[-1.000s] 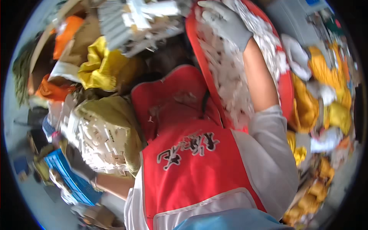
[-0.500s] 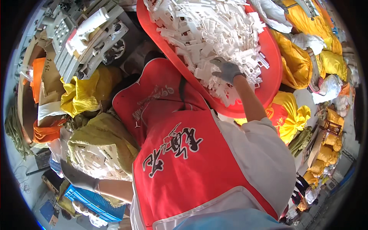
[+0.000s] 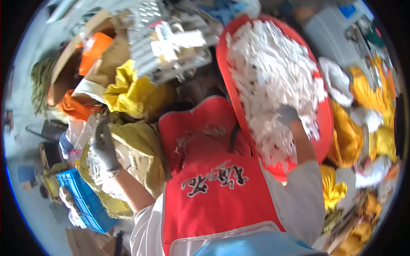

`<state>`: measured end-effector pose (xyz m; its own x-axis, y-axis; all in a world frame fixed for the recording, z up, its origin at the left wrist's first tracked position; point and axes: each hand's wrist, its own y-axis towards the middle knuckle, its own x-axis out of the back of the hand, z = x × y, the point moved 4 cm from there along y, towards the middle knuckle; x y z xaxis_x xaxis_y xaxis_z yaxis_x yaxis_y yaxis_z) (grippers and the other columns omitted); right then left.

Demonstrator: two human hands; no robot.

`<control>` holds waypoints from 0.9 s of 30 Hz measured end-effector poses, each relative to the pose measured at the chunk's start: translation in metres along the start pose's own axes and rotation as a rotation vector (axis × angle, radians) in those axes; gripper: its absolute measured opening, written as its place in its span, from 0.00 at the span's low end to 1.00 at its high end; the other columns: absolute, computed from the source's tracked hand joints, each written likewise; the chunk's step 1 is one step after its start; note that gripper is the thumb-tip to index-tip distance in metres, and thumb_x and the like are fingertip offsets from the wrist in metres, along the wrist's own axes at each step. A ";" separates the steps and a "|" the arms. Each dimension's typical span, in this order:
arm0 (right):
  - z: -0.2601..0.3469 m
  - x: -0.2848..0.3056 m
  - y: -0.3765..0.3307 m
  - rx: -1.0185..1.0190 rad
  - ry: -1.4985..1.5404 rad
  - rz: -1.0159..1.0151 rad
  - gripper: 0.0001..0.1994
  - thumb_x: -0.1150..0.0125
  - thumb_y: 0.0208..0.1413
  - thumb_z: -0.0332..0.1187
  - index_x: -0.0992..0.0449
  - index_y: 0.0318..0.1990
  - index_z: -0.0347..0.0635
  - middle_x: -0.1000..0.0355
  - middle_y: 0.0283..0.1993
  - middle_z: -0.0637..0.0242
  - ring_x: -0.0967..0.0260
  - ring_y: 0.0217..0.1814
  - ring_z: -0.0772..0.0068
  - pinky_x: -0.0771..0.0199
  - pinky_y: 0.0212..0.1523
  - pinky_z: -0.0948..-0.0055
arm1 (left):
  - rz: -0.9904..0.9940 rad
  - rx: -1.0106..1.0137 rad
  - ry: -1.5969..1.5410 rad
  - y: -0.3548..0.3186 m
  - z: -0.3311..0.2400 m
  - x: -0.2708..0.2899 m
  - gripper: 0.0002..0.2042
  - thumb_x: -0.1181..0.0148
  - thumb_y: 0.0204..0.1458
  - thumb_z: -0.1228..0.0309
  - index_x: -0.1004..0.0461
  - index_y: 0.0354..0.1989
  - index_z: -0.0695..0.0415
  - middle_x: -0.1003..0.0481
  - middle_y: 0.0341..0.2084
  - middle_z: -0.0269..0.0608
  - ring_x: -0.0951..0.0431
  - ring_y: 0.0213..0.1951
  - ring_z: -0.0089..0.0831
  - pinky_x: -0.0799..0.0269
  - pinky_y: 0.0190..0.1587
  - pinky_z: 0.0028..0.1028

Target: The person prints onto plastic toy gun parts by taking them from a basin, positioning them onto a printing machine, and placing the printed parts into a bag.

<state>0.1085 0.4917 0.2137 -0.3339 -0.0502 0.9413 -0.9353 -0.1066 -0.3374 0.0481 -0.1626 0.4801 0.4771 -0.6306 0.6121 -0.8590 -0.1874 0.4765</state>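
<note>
My right hand (image 3: 287, 115), in a grey glove, is sunk into a heap of small white plastic pieces (image 3: 273, 72) that fills a big red basin (image 3: 225, 81); its fingers curl down into the pile. My left hand (image 3: 103, 144), also gloved, sits at the mouth of an open yellow sack (image 3: 147, 147) that holds more white pieces (image 3: 97, 173). Whether it grips the sack is blurred. My red apron (image 3: 213, 179) lies between the sack and the basin.
A grey crate (image 3: 171, 47) of white parts stands behind the sack, beside a crumpled yellow bag (image 3: 128, 91). A blue crate (image 3: 83, 200) lies at the lower left. Yellow and white bags (image 3: 367, 98) pile up on the right, with a grey box (image 3: 337, 30) behind.
My right hand has drawn back from the basin's far side to its near part. My left hand has risen from the sack's lower edge to its mouth. The view has swung.
</note>
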 end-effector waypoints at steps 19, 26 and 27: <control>0.014 -0.041 -0.062 -0.472 1.209 0.179 0.19 0.56 0.65 0.44 0.33 0.56 0.43 0.31 0.44 0.65 0.30 0.40 0.71 0.25 0.39 0.73 | 0.115 -0.194 -0.055 0.036 -0.052 -0.043 0.08 0.43 0.51 0.77 0.22 0.38 0.63 0.21 0.36 0.48 0.21 0.40 0.42 0.28 0.46 0.32; 0.011 -0.048 -0.053 0.000 1.413 -0.583 0.25 0.52 0.65 0.40 0.42 0.64 0.35 0.41 0.62 0.62 0.40 0.61 0.69 0.34 0.58 0.70 | 0.139 -0.304 -0.094 0.062 -0.067 -0.085 0.07 0.41 0.51 0.75 0.22 0.38 0.62 0.21 0.35 0.48 0.21 0.39 0.42 0.27 0.43 0.31; 0.031 -0.008 -0.044 -0.050 1.623 -0.500 0.26 0.51 0.65 0.38 0.44 0.65 0.34 0.42 0.63 0.61 0.41 0.62 0.68 0.35 0.60 0.69 | 0.156 -0.325 -0.100 0.070 -0.076 -0.093 0.08 0.40 0.51 0.74 0.22 0.38 0.62 0.21 0.36 0.48 0.21 0.39 0.43 0.27 0.44 0.31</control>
<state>0.1555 0.4658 0.2209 0.2350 0.9720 0.0002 -0.9705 0.2346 -0.0551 -0.0420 -0.0598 0.5049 0.3110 -0.7063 0.6360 -0.8084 0.1553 0.5678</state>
